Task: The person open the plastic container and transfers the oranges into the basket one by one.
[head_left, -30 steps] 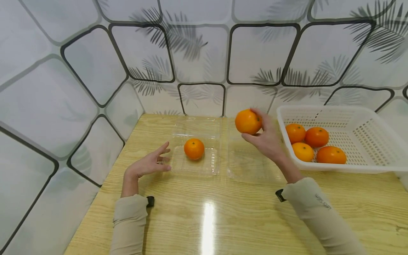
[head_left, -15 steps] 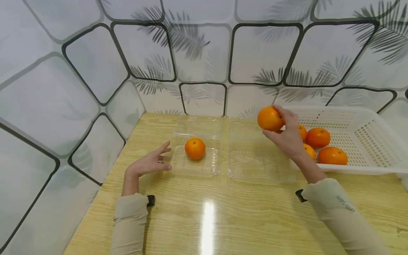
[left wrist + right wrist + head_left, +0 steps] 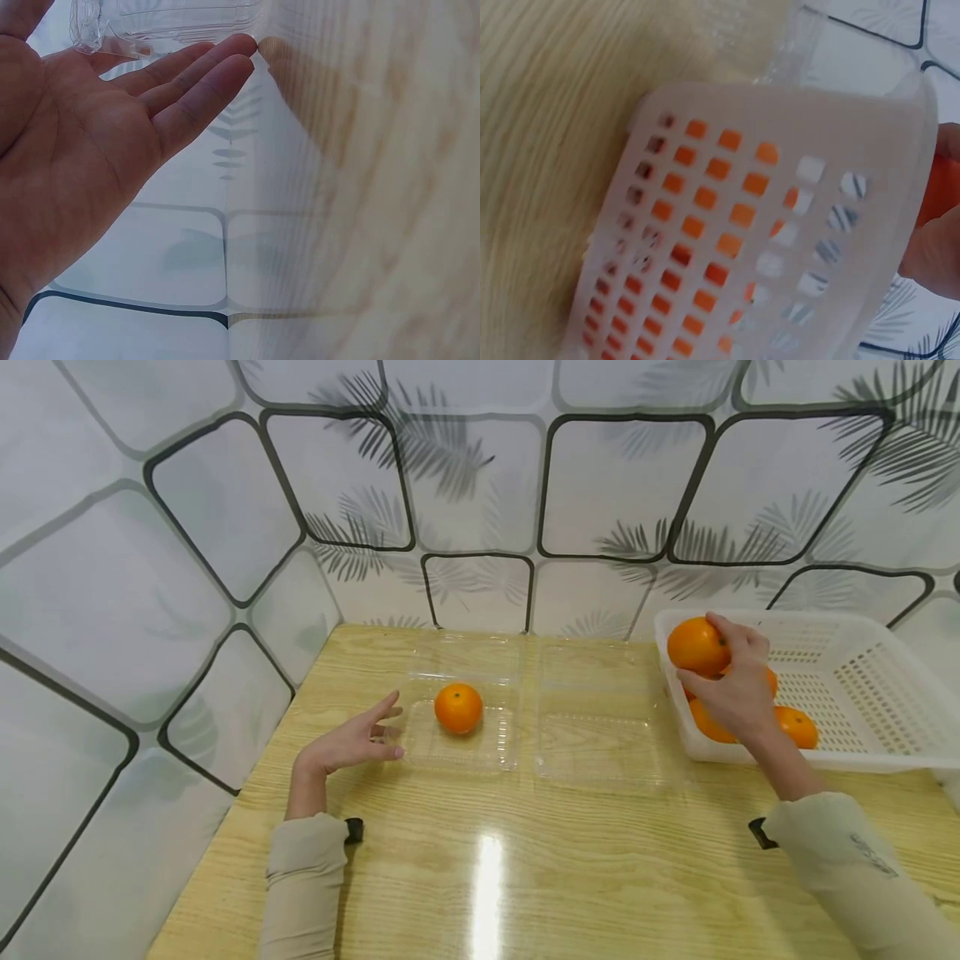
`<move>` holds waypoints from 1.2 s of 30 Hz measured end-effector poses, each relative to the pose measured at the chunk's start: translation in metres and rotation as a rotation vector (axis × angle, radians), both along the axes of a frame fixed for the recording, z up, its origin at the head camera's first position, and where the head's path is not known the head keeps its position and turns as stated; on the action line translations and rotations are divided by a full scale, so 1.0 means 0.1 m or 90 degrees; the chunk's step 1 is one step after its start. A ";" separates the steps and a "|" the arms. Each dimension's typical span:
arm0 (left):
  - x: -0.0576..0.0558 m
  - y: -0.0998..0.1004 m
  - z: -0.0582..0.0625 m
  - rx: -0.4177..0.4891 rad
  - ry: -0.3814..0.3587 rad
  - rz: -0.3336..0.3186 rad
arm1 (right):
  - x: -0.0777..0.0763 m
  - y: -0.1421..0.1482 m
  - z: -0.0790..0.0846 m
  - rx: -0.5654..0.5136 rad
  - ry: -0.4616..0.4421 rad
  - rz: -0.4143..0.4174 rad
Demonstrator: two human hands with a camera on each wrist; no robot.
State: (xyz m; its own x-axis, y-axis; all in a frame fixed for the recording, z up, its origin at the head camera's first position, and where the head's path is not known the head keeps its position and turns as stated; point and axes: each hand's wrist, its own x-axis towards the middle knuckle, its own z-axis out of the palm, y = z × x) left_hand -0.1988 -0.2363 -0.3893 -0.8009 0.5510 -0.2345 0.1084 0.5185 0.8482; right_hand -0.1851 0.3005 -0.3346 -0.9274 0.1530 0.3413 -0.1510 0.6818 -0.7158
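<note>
My right hand (image 3: 738, 681) grips an orange (image 3: 697, 646) over the left end of a white plastic basket (image 3: 870, 693). Below it in the basket lie several more oranges (image 3: 797, 727), partly covered by the hand. One orange (image 3: 458, 708) sits in the left clear plastic box (image 3: 495, 756), whose lid lies open toward the wall. Beside that box's left edge my left hand (image 3: 348, 743) is held with its fingers extended. In the left wrist view the left palm (image 3: 82, 142) shows nothing in it, and the fingers are close to the clear box's edge.
A second clear plastic box (image 3: 600, 752) with its lid laid back stands between the first box and the basket. All of it rests on a wooden table (image 3: 420, 877) against a patterned wall (image 3: 480, 485). The perforated basket side (image 3: 727, 225) fills the right wrist view.
My right hand has carried the orange rightward, from above the right clear box to over the basket. The left hand and the orange in the left box have stayed put.
</note>
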 end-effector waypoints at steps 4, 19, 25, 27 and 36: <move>0.00 0.00 0.00 0.000 0.000 0.000 | 0.02 0.14 -0.05 0.012 0.046 -0.051; 0.00 0.00 -0.02 0.008 -0.008 0.001 | 0.09 0.77 -0.18 0.193 0.011 -0.087; -0.01 0.00 -0.02 0.012 -0.013 0.001 | 0.10 1.01 -0.22 0.224 -0.031 -0.102; -0.01 0.00 -0.02 0.012 -0.016 0.002 | 0.09 1.08 -0.22 0.232 -0.061 -0.108; 0.00 0.01 -0.02 0.005 -0.014 0.003 | 0.03 1.35 -0.21 0.264 -0.221 -0.105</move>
State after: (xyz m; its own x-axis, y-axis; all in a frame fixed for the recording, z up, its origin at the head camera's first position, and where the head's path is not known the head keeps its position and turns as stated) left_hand -0.1988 -0.2357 -0.3909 -0.7985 0.5488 -0.2473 0.0871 0.5118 0.8547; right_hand -0.1826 0.4356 -0.3561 -0.9711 0.2237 0.0830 0.1783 0.9114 -0.3709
